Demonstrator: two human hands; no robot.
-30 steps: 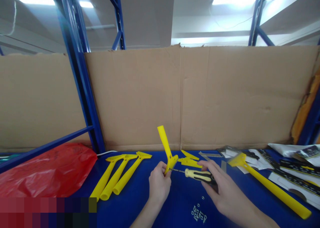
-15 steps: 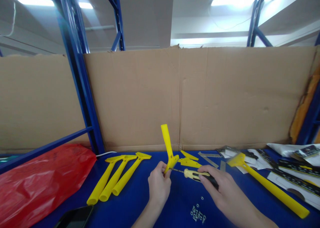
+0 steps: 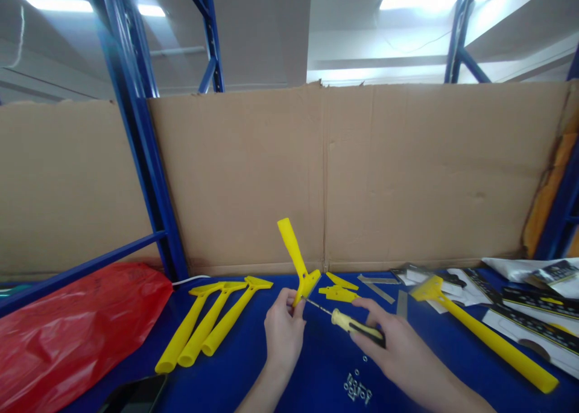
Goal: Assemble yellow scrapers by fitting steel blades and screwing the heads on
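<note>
Pinching yellow scraper (image 3: 294,253) in left grip (image 3: 284,328), screwdriver (image 3: 359,327) loosely in right grip (image 3: 394,340)

Scraper handles (image 3: 225,321) left of nuts (image 3: 357,389) | plastic bag (image 3: 85,328) farther left | long-handled scraper (image 3: 495,338) right | cardboard (image 3: 244,178) behind

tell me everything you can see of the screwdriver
The screwdriver has a thin, metallic-looking shaft and a cream grip with black parts, apparently plastic or rubber. It is held aslant above the blue table, tip toward the left, grip end lower in the picture. The grip sits between the fingers and thumb of the right hand. The tip reaches the yellow tool in the left hand; whether it sits in a screw is too small to tell.
</note>
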